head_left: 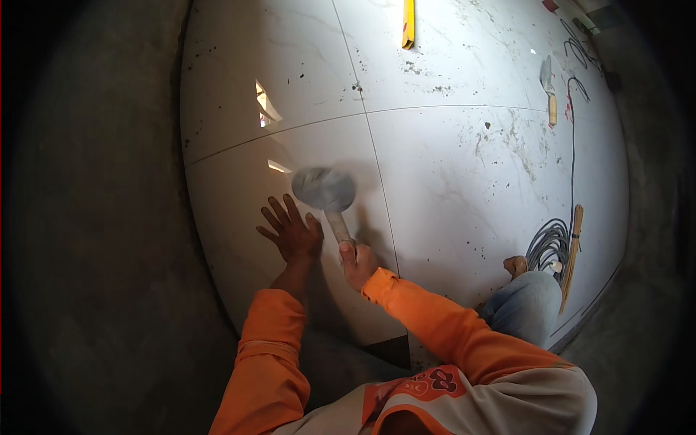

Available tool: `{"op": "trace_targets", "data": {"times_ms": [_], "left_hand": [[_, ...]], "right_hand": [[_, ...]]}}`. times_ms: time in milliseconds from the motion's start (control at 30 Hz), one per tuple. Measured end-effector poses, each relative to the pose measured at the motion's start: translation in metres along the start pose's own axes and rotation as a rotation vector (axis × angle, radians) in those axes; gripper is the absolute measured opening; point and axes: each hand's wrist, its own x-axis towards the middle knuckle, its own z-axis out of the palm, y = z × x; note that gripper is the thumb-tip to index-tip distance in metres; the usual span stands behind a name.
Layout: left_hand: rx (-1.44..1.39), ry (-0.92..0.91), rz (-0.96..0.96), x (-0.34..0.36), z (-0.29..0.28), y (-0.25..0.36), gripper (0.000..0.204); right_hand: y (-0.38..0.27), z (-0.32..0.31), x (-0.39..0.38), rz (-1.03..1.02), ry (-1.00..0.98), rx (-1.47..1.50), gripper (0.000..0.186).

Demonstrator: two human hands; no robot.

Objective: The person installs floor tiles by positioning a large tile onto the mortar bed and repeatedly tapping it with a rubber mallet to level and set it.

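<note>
Curling the right hand (357,265) round a rough, pale handle (338,226); spreading the left hand (295,235) on glossy floor tiles (449,196), just beside. Pointing the dark, rounded, blurred mallet (324,190) away over them, long axis leaning left. Beyond: a straight yellow bar (408,25).

One mallet (324,190), one trowel (552,104), one yellow bar (409,25), one stick bundle (573,257)
</note>
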Motion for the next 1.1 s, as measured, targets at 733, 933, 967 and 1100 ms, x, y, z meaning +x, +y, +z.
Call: {"op": "trace_targets", "data": {"times_ms": [733,933,967,1100], "left_hand": [[0.036,0.001,-0.015,0.000,0.001,-0.001,0.069],[0.027,-0.019,-0.018,-0.002,0.000,0.002,0.070],[0.033,-0.025,-0.021,-0.007,0.004,0.001,0.070],[0.009,0.002,-0.025,-0.003,-0.001,0.002,0.070]], "right_hand": [[-0.036,-0.014,0.013,-0.018,0.005,0.109,0.069],[-0.011,-0.010,0.012,0.068,0.000,0.089,0.068],[0.026,0.005,0.013,0.017,0.123,0.028,0.068],[0.038,-0.001,0.011,0.164,0.010,-0.366,0.070]]}}
